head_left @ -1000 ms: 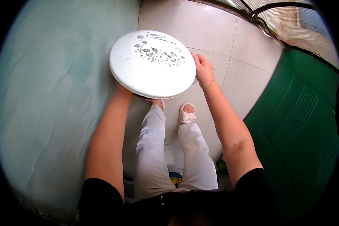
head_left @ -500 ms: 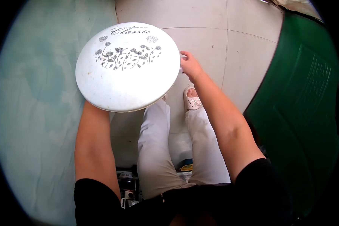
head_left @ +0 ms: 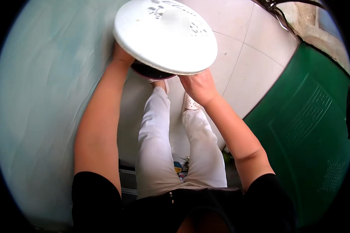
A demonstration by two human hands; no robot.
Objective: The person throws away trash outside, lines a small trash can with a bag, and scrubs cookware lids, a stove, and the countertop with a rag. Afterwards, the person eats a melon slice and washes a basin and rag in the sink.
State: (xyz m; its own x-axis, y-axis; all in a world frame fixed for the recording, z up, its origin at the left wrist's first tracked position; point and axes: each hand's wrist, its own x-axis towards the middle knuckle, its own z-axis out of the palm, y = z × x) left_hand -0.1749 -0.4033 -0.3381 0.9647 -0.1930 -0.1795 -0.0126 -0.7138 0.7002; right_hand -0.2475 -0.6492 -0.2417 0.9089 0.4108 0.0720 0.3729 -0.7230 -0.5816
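A round white disc (head_left: 163,42) with grey flower prints and lettering, like a stool seat, is held tilted in front of me above the floor. Below its near edge shows a dark, round part with a reddish rim (head_left: 153,72); how the two are joined is hidden. My left hand (head_left: 122,53) reaches under the disc's left side, its fingers out of sight. Under the near right rim, my right hand (head_left: 200,84) is closed against the disc, with the fingertips hidden. Glare washes out part of the print.
A pale green-blue surface (head_left: 54,97) rises along my left. On the right stands a large green panel (head_left: 299,116) with embossed marks. Light floor tiles (head_left: 237,73) lie ahead; my feet and several small items are below. Dark bars and woven cloth (head_left: 299,19) are at upper right.
The disc has moved up and to the right and is turned, showing the dark part underneath. My right hand has shifted from its right side to beneath the near rim.
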